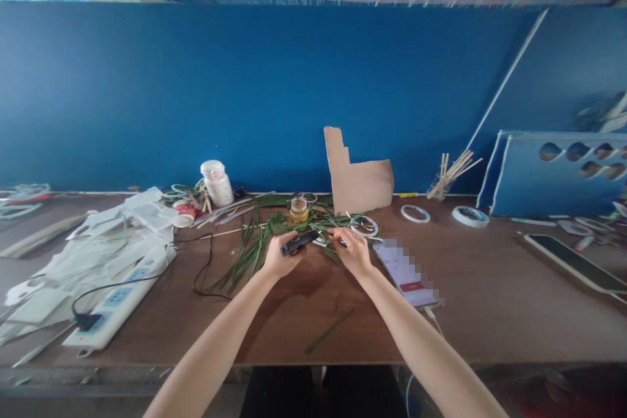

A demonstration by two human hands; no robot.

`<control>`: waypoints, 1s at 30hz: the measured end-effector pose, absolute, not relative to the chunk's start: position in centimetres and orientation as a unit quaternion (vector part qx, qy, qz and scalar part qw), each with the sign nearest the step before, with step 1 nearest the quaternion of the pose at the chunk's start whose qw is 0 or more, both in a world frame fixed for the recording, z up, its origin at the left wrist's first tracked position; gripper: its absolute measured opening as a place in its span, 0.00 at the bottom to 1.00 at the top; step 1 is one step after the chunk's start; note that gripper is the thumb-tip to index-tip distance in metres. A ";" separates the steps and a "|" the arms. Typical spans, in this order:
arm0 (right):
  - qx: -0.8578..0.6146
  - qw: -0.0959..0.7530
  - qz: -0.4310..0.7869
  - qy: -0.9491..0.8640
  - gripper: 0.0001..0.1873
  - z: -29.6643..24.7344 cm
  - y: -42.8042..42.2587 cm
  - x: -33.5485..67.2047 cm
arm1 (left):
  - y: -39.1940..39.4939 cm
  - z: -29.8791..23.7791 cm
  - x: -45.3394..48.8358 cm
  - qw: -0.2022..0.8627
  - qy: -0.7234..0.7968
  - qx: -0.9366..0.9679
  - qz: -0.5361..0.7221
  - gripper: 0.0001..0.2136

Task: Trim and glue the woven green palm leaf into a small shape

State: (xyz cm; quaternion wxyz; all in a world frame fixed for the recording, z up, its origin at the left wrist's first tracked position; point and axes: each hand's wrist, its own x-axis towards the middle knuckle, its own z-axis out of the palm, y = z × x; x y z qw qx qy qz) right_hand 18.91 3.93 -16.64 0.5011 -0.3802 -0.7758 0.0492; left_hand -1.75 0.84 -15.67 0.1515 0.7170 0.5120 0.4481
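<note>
Just below the frame's centre, the person's left hand (283,256) is clamped around a black tool (300,243), its tip toward the right hand (354,249). The right hand curls close by, apart from the left — whether it grips anything, one cannot tell. Green strips (251,251) lie around them on the table (279,339), near a small jar (298,211).
</note>
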 end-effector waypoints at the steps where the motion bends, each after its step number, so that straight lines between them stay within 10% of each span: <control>1: -0.374 0.505 0.037 -0.777 0.09 -16.7 4.0 18.9 | 0.8 -15.7 -1.7 0.151 0.513 0.718 0.446 0.05; 30: -0.350 0.529 0.011 -0.773 0.08 -16.5 3.8 18.9 | 0.5 -15.1 -1.7 0.132 0.538 0.723 0.414 0.06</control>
